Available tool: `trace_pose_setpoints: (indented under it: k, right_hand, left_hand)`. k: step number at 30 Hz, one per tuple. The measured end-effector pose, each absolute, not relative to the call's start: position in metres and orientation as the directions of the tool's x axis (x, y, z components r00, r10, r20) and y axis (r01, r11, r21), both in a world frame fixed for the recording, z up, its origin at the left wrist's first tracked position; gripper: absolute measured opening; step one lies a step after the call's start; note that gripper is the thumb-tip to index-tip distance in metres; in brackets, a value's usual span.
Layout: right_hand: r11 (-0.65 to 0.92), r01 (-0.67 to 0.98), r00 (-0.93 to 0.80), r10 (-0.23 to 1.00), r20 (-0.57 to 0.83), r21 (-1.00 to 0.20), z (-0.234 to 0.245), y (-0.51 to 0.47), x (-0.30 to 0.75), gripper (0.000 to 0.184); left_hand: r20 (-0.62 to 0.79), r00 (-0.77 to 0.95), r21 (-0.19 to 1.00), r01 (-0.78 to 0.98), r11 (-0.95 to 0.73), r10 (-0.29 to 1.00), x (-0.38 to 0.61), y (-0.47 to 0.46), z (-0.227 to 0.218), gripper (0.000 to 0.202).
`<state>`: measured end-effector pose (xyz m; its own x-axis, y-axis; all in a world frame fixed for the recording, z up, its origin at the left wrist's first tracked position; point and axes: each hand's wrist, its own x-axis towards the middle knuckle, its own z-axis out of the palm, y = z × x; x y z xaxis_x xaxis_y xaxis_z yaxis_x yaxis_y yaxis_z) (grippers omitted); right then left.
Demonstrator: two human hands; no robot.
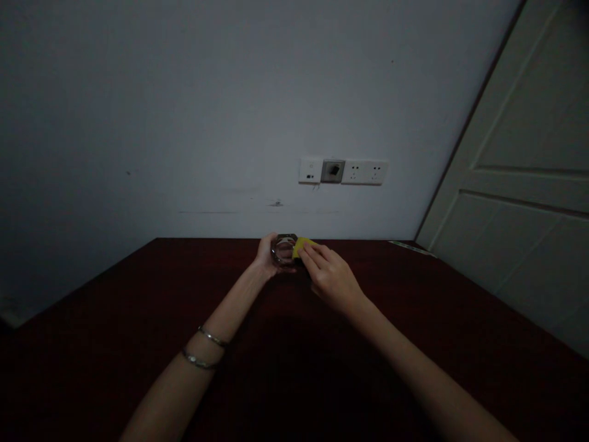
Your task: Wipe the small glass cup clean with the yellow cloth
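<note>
My left hand (pixel 267 255) is closed around the outer side of a faceted, see-through glass ashtray (pixel 286 236), whose open side is tilted toward me. My right hand (pixel 334 276) pinches a yellow sponge (pixel 301 245) with a darker underside. The sponge presses against the right part of the ashtray's rim, and its lower edge is partly hidden by my fingers. Both hands are above the far part of a dark red table (pixel 207 270). Two silver bangles (pixel 205 359) circle my left forearm.
Behind the table stands a pale wall (pixel 207 123) with a row of sockets and switches (pixel 343 171). A panelled door (pixel 515 184) is on the right. Near the table's far right edge lies a thin, patterned strip (pixel 411 248). The light is dim.
</note>
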<state>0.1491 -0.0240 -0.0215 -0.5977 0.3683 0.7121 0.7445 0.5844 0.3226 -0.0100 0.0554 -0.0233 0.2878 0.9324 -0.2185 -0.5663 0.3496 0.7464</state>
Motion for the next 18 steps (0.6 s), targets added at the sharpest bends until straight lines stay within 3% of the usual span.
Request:
trace_pose_setpoints:
  k: [4,7,15,18]
  right_hand:
    - [0.595,0.732,-0.608,0.349,0.714,0.333,-0.026,-0.036,0.131,0.038]
    - [0.623,0.721,-0.597,0.339,0.727,0.302,-0.026,-0.043,0.122,0.040]
    - [0.756,0.650,-0.554,0.401,0.730,0.077,-0.016,-0.045,0.129,0.056]
    - [0.741,0.669,-0.516,0.406,0.755,0.058,-0.006,-0.041,0.144,0.057]
  left_hand:
    - [-0.147,0.214,0.745,-0.618,0.250,0.966,-0.002,0.052,-0.018,0.040]
    - [-0.102,0.251,0.759,-0.606,0.238,0.963,0.002,0.047,-0.013,0.046]
    - [-0.102,0.236,0.781,-0.582,0.225,0.966,0.003,0.050,-0.016,0.042]
    - [-0.142,0.223,0.800,-0.548,0.244,0.964,0.002,0.049,-0.019,0.037]
